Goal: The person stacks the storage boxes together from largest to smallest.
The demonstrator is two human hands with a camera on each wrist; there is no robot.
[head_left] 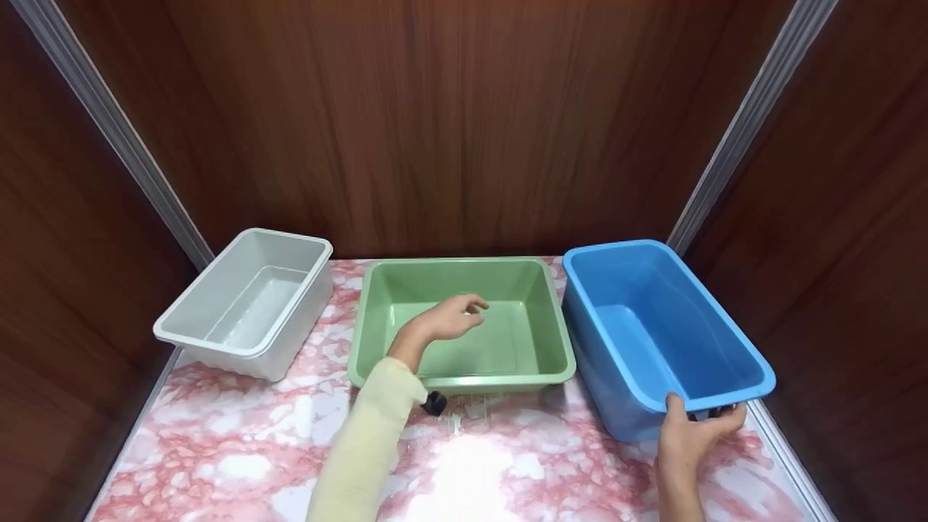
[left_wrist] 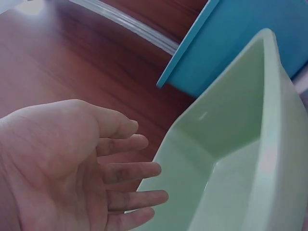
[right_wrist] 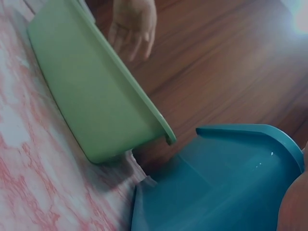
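A green plastic tub (head_left: pixel 464 380) stands in the middle against the back wall. Above it hovers my left hand (head_left: pixel 448 317), its fingers loosely bent and holding nothing; the left wrist view shows the bare palm (left_wrist: pixel 57 163) beside the tub's rim (left_wrist: pixel 269 159). On the right stands a deep blue tub (head_left: pixel 605 377), set at an angle. My right hand (head_left: pixel 689 435) grips its near rim, the thumb over the edge and the fingers beneath on the outside. In the right wrist view only a sliver of that hand shows beside the blue tub (right_wrist: pixel 216 187).
A pale grey-white tub (head_left: pixel 290 326) stands at the left. All three tubs are on a red-and-white marbled surface (head_left: pixel 290 435). Dark wood panels (head_left: pixel 471 130) enclose the back and sides, with metal strips (head_left: pixel 747 116) along the corners.
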